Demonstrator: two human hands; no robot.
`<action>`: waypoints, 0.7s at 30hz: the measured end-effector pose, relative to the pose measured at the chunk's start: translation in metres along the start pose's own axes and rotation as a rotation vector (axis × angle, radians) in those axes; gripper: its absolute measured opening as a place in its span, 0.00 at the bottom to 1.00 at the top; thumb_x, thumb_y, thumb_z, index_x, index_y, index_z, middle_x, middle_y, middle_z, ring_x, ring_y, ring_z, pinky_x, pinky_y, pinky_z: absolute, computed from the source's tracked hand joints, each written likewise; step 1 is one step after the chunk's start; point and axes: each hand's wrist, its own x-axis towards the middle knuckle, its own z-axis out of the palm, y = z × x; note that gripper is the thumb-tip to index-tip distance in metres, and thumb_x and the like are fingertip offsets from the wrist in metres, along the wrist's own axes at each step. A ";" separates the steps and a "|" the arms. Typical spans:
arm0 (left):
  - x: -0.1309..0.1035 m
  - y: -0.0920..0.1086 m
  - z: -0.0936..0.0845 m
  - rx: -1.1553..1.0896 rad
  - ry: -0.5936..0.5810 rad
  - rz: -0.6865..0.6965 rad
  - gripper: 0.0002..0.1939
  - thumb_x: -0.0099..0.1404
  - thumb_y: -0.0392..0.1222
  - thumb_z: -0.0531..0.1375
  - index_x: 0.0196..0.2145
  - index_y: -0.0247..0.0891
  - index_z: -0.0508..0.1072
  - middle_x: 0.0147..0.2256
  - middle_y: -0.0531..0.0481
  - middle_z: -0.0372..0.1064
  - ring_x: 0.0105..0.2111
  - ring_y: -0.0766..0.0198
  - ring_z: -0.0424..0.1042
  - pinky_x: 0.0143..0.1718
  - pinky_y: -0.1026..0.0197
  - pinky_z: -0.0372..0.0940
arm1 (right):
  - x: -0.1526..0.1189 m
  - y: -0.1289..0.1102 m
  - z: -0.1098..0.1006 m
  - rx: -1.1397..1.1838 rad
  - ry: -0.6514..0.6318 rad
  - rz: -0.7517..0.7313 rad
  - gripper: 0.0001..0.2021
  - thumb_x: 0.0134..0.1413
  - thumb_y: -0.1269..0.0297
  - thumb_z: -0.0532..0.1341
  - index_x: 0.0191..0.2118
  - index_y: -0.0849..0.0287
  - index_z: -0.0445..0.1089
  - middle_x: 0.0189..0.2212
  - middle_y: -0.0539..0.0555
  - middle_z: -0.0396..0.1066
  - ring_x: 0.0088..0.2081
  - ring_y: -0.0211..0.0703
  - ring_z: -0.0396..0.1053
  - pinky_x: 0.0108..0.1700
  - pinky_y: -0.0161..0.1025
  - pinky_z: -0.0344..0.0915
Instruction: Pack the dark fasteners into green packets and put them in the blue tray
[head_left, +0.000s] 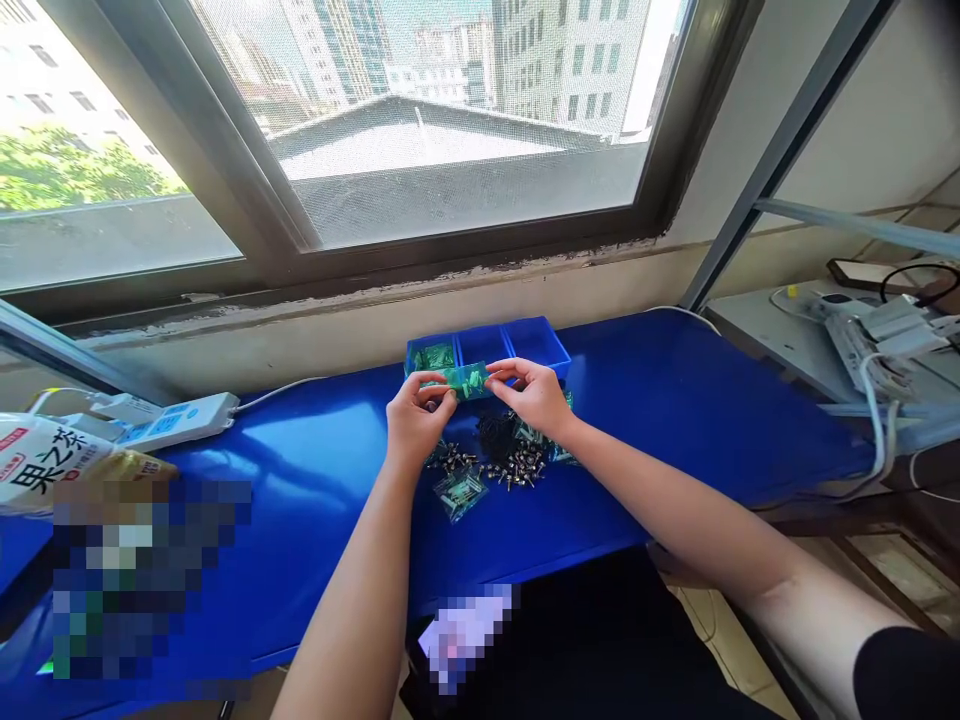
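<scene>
Between both hands, a small clear greenish plastic bag (471,381) with pale little pieces inside is held up over the table. My left hand (421,413) pinches its left end, and my right hand (534,396) pinches the right end. Just beyond the hands stands a blue divided tray (553,346); similar green bags (433,357) lie in its left compartment. Below the hands are a heap of small metal screw-like parts (517,466), a black tangled pile (495,434) and another filled clear bag (460,492). More bags lie partly hidden by my right hand.
The blue-covered table (675,400) runs along a window wall. At the left lie a white power strip (180,422) and a printed food bag (45,465). A metal frame post (780,150) rises at the right, with white devices (877,335) and cables beyond it.
</scene>
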 end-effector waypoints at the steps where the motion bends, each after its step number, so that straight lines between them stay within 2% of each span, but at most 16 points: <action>1: 0.000 -0.001 0.000 -0.004 -0.006 -0.004 0.14 0.59 0.42 0.68 0.42 0.39 0.73 0.30 0.50 0.79 0.26 0.65 0.77 0.26 0.65 0.64 | 0.000 0.001 0.000 -0.007 -0.001 -0.004 0.12 0.55 0.58 0.68 0.44 0.56 0.78 0.36 0.54 0.80 0.33 0.42 0.75 0.34 0.40 0.68; 6: 0.000 -0.001 0.001 -0.020 -0.031 0.003 0.16 0.59 0.44 0.69 0.43 0.39 0.73 0.31 0.50 0.80 0.28 0.63 0.79 0.27 0.65 0.65 | 0.000 0.005 -0.001 -0.049 0.014 -0.014 0.12 0.55 0.59 0.67 0.44 0.56 0.78 0.34 0.53 0.80 0.30 0.40 0.73 0.33 0.39 0.67; 15: -0.001 -0.002 0.001 -0.045 -0.045 -0.003 0.17 0.59 0.45 0.70 0.42 0.40 0.71 0.32 0.49 0.80 0.30 0.60 0.81 0.31 0.62 0.70 | -0.001 -0.002 -0.001 -0.071 -0.014 -0.020 0.12 0.55 0.59 0.67 0.44 0.55 0.78 0.34 0.52 0.80 0.27 0.38 0.70 0.31 0.39 0.66; 21: 0.001 -0.001 0.002 -0.052 -0.008 -0.011 0.25 0.59 0.46 0.70 0.52 0.40 0.71 0.33 0.49 0.80 0.31 0.60 0.81 0.31 0.62 0.72 | 0.002 0.002 -0.002 -0.020 0.011 0.000 0.13 0.55 0.59 0.67 0.46 0.57 0.77 0.35 0.54 0.81 0.33 0.43 0.76 0.35 0.40 0.70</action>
